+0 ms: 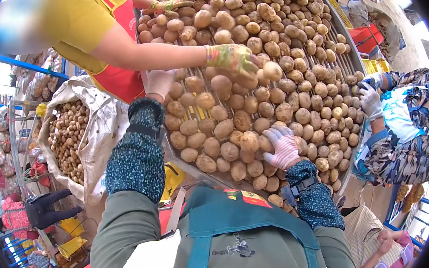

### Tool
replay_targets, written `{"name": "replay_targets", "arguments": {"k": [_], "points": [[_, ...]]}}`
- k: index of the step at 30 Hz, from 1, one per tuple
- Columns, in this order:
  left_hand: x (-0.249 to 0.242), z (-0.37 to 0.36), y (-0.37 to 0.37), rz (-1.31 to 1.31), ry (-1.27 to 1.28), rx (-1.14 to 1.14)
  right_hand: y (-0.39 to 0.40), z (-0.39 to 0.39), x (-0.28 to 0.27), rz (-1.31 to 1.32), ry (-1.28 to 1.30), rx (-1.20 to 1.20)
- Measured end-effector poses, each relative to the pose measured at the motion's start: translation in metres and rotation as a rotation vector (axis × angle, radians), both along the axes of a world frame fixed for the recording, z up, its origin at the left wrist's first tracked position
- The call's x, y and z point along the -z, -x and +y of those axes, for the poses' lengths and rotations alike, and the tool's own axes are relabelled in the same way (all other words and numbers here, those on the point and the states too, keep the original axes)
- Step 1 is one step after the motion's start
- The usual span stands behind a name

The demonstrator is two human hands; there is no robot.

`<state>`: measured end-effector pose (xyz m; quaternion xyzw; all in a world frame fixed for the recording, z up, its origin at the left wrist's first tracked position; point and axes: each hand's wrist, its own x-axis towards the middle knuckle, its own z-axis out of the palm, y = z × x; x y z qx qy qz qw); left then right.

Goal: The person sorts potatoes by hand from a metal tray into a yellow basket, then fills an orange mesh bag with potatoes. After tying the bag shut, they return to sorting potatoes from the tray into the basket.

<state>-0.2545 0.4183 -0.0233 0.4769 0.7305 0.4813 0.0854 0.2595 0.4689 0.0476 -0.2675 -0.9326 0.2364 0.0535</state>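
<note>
Potatoes (284, 111) cover a sloping metal roller table in front of me. My right hand (285, 147), in a striped white and pink glove, lies on the potatoes near the table's close side, fingers stretched out and thumb apart. My left hand (161, 82), in a pale glove, is at the table's left edge. A co-worker's forearm passes over it and hides its fingers, so what it touches cannot be made out. The co-worker's gloved hand (233, 59) reaches among the potatoes just beyond.
The co-worker in a red apron (122, 28) leans in from the left. Below stands a large white sack (106, 124) holding potatoes (71, 141). A person in camouflage sleeves (409, 150) works at the right edge with a gloved hand (370, 101). A yellow crate (172, 179) sits under the table.
</note>
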Motion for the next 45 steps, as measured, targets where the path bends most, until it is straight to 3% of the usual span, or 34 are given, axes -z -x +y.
{"name": "replay_targets", "arguments": {"k": [2,4,7,8,11,19,31,35,36,37,39,40,42,43,45], "points": [[-0.055,0.012,-0.035,0.682,0.611,-0.039,0.003,0.000,-0.004,-0.002,-0.025,0.021],[-0.087,0.035,-0.057,0.518,1.038,0.001,0.002,0.000,-0.006,0.022,0.008,0.015],[-0.086,0.051,-0.064,0.608,1.204,0.004,0.001,-0.001,-0.010,0.016,-0.006,0.026],[-0.027,0.054,-0.029,0.914,0.906,-0.079,0.000,-0.001,-0.007,0.026,-0.020,0.028],[-0.051,0.056,-0.037,0.798,0.990,-0.011,-0.003,0.000,-0.008,0.029,0.012,0.026],[-0.074,0.025,-0.048,0.683,0.923,0.047,-0.007,-0.002,-0.007,0.054,0.005,0.039],[-0.083,0.054,-0.062,0.770,0.903,0.133,-0.001,0.001,-0.006,0.019,-0.010,0.013],[-0.093,0.021,-0.055,0.795,0.652,0.134,0.000,-0.002,-0.011,0.019,-0.005,0.037],[-0.113,0.018,-0.060,0.651,0.967,0.097,0.001,-0.003,-0.013,0.009,-0.006,0.029],[-0.104,0.000,-0.051,0.599,0.727,0.082,0.001,-0.003,-0.011,0.009,-0.016,0.027],[-0.108,-0.040,-0.075,-0.111,0.202,0.041,0.000,-0.003,-0.001,0.028,-0.049,0.014],[-0.111,-0.058,-0.087,-0.241,0.103,0.098,0.000,-0.003,0.001,0.021,-0.067,0.001],[-0.123,-0.092,-0.126,-0.985,-0.066,0.128,0.000,-0.004,0.002,0.033,-0.067,0.002],[-0.125,-0.108,-0.137,-0.999,-0.064,0.099,-0.001,-0.005,0.005,0.056,-0.085,-0.002],[-0.124,-0.147,-0.157,-1.441,-0.138,0.229,0.000,-0.006,0.008,0.064,-0.094,-0.004]]}}
